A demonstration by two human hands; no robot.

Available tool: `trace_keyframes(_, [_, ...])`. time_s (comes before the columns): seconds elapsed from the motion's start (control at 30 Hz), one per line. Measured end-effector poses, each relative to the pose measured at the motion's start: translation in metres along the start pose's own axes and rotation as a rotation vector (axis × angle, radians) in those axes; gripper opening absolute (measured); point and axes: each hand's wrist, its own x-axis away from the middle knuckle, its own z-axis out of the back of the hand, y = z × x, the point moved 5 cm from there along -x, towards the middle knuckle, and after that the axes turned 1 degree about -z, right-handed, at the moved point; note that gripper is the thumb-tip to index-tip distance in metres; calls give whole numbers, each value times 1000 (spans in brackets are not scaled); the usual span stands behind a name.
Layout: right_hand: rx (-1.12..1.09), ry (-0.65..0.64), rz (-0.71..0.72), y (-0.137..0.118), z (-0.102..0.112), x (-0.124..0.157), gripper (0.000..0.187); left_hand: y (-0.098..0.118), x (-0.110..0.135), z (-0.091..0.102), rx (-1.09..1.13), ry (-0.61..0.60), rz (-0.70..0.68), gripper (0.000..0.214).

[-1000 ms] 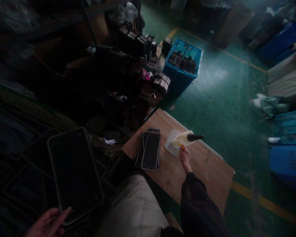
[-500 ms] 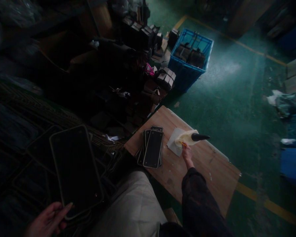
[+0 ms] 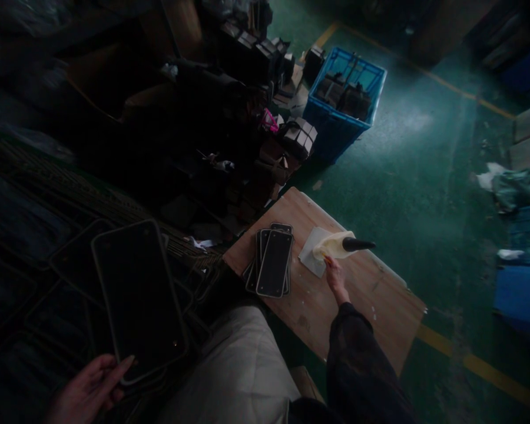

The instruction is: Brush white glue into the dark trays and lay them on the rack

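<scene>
My left hand (image 3: 92, 386), low at the left, pinches the near corner of a dark rectangular panel (image 3: 139, 294) with rounded corners and a pale edge. More such panels lie under and around it. My right hand (image 3: 335, 275) reaches over a wooden board (image 3: 357, 306), its fingers closed on a small orange stick-like thing (image 3: 327, 258). The stick's far end meets a cream-coloured bottle (image 3: 334, 242) with a black conical tip, which lies on its side on a whitish square sheet (image 3: 311, 256). Beside the sheet sits a small, uneven stack of dark panels (image 3: 275, 265).
A blue crate (image 3: 342, 123) holding dark bundles stands on the green floor beyond the board. Cluttered dark goods and a strapped bundle (image 3: 301, 138) fill the far left. Another blue crate (image 3: 521, 294) is at the right edge. My pale-covered leg (image 3: 242, 365) lies between both work areas.
The view has shifted slightly. My left hand keeps its pinch on the panel, and my right hand stays at the bottle with the orange stick, almost unmoved.
</scene>
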Motion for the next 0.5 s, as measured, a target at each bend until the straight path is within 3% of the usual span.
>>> trace_keyframes(0.1, [-3,7,-20,-3,-7,-9,39,-3,0,-5,76,-152,28,72])
trace_keyframes(0.23, [-4,14,-41,-4,-9,-9,41,-4,0,-2,77,-179,-2,73])
trace_keyframes(0.5, [-44,14,1,-4,6,21,37,-17,-8,-2,49,-185,30,62])
